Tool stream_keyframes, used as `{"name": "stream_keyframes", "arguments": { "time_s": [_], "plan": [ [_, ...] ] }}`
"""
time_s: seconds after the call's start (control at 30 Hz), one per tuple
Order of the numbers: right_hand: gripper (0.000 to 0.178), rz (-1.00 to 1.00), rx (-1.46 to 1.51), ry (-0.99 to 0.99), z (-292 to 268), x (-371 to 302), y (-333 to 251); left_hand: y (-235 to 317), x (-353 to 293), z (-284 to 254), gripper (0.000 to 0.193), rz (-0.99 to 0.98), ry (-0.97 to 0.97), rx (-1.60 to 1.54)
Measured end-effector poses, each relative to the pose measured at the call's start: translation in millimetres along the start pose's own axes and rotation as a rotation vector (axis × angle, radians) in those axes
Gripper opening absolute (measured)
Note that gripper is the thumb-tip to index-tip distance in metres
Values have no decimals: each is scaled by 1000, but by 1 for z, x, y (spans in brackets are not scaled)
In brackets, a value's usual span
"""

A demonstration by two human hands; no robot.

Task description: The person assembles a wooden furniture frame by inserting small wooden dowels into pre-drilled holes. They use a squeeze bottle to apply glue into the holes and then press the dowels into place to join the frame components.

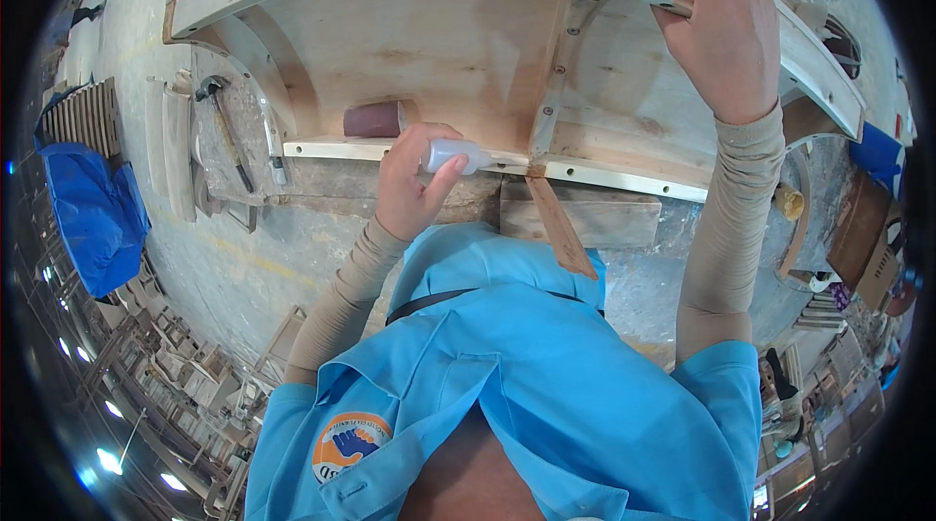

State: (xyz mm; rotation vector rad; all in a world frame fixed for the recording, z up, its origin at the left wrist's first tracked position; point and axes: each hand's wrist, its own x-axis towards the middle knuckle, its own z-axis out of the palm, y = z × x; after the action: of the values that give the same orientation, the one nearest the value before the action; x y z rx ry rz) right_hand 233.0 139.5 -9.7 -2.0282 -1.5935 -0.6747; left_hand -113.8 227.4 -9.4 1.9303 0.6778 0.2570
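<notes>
My left hand (408, 176) is closed around a small translucent squeeze bottle (450, 155). The bottle lies nearly level, its nozzle pointing right at the near rail, close to the middle upright. A curved pale wooden furniture frame (419, 43) with plywood panels and several screw holes spans the upper view. At the upper right, my right hand (729, 38) grips the frame's far rail; its fingertips are cut off by the top edge. Just left of the bottle, a dark reddish-brown roll, seemingly sandpaper (373, 119), lies inside the frame. A thin brown wooden strip (560, 227) slants from the middle joint toward me.
A claw hammer (226, 131) and a slim light-handled tool (272, 143) lie left of the frame. Below the near rail is a wooden board (624, 220). A blue bag (93, 214) stands far left, cardboard (877, 268) far right.
</notes>
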Motion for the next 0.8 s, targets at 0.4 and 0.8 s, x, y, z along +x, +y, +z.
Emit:
{"name": "stream_keyframes", "arguments": {
  "time_s": [0.4,0.8],
  "plan": [
    [38,179,56,-187,-72,42,-58,-2,1,-1,19,-44,-24,-32],
    [39,187,3,-233,-66,43,-56,-8,0,1,19,-94,-63,-65]
  ]
}}
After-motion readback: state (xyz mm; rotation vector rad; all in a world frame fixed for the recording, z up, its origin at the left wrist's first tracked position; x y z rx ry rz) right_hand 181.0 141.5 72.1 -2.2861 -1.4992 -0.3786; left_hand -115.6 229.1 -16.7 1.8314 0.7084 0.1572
